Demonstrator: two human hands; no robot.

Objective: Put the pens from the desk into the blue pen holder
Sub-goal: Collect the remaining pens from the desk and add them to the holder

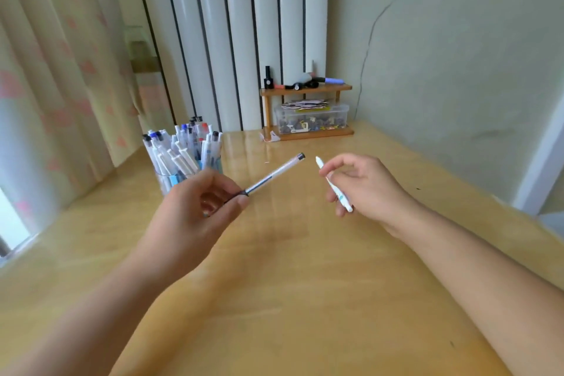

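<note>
My left hand (198, 204) grips a clear pen with a dark cap (274, 174) by its lower end, and the pen points up and to the right above the desk. My right hand (363, 186) holds a white pen with teal marks (334, 189), tip up, close to the other pen's cap. The blue pen holder (210, 165) stands on the desk just behind my left hand, packed with several white and blue pens (180, 146). My left hand hides the holder's lower front.
The wooden desk (290, 284) runs to a wall on the right. A small wooden shelf (305, 90) at the back holds small items and a clear plastic box (311, 117). Curtains (61, 70) hang at the left, by the desk's left edge.
</note>
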